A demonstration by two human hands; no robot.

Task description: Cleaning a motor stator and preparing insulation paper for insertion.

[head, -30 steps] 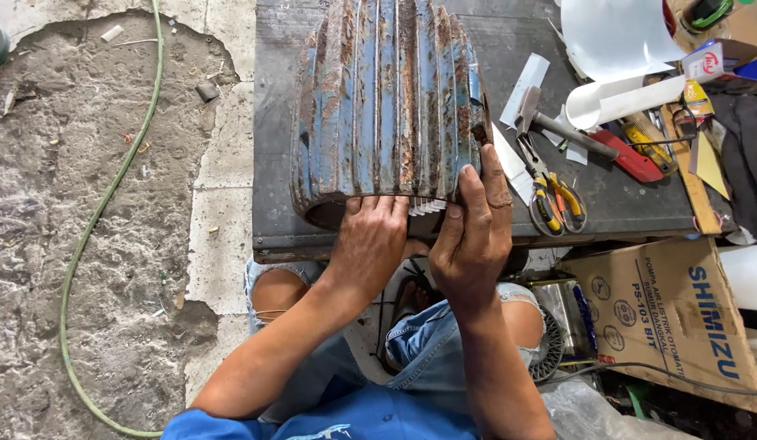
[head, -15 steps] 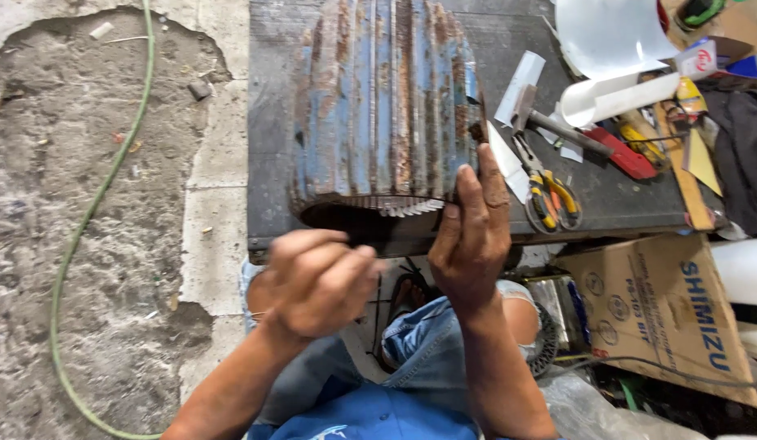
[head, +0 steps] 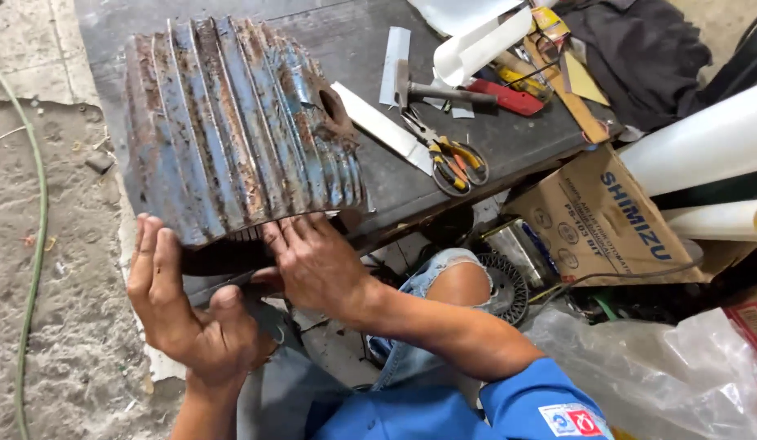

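We have both hands at the near end of a rusted blue finned motor housing that lies on its side on the dark bench, its near end hanging out a little over the bench edge. Our left hand is open, palm turned to the casing; its fingers stand straight up against the lower left corner of the fins, touching or all but touching, gripping nothing. Our right hand lies flat under the near rim with its fingers spread and pressed to the metal, also closed on nothing.

We judge the housing to be cast metal: heavy, fully stiff, not fragile, rough with flaking rust rather than slippery. The fins give good purchase, but their thin edges and the ragged rim just above our right fingertips look sharp, so the broad flanks and the underside of the near end seem the safest holds, one hand to each side.

Left of our left fingers the bench ends and there is only concrete floor with a green hose, so there is open room that way. Beyond our right fingers, well apart, lie a strip of white sheet, yellow-handled pliers, a hammer and a red-handled tool; a cardboard box stands below the bench edge. Towards us, our knee sits close under the overhang.
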